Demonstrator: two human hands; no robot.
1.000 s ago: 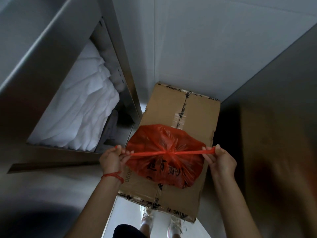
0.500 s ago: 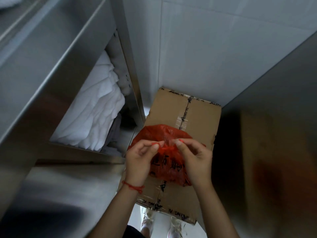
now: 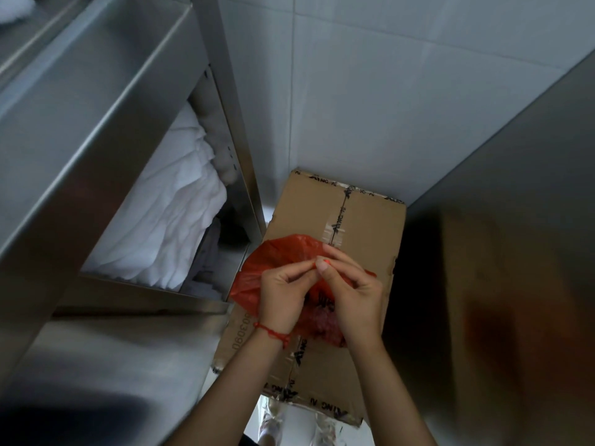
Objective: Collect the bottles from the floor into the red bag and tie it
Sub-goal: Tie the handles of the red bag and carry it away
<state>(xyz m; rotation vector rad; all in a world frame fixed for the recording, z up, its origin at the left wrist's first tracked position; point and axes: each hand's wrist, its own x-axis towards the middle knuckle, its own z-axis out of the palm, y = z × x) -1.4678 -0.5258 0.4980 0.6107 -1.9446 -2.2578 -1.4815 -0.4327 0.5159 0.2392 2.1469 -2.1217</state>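
Both hands are now sitting slightly higher over the bag than half a second ago, and their fingertips have closed in until they are meeting at one small spot; a second ago they were spread wide apart, stretching the bag's ends taut.

Nearest the camera, two bare forearms are reaching forward, with a red string bracelet (image 3: pixel 272 333) circling the left wrist. The left hand (image 3: pixel 283 296) is curling its fingers inward, thumb and forefinger pinching toward the middle. The right hand (image 3: pixel 349 292) is pinching a small piece of red plastic between thumb and forefinger, right where the two hands are touching. Whether the left hand is gripping that same piece cannot be told.

Under the hands, the red bag (image 3: pixel 273 262) is lying bunched on top of a taped cardboard box (image 3: pixel 363 226), with black printing showing on the plastic between the wrists. No bottles are showing through it. Below the box's near edge, a pair of light shoes (image 3: pixel 273 420) is peeking out on the floor.

To the left, a stainless steel shelf unit (image 3: pixel 106 130) is holding a pile of white cloth (image 3: pixel 170 226). A steel panel (image 3: pixel 515 220) is standing on the right. Farthest back, a white tiled wall (image 3: pixel 402 91) is rising behind the box.
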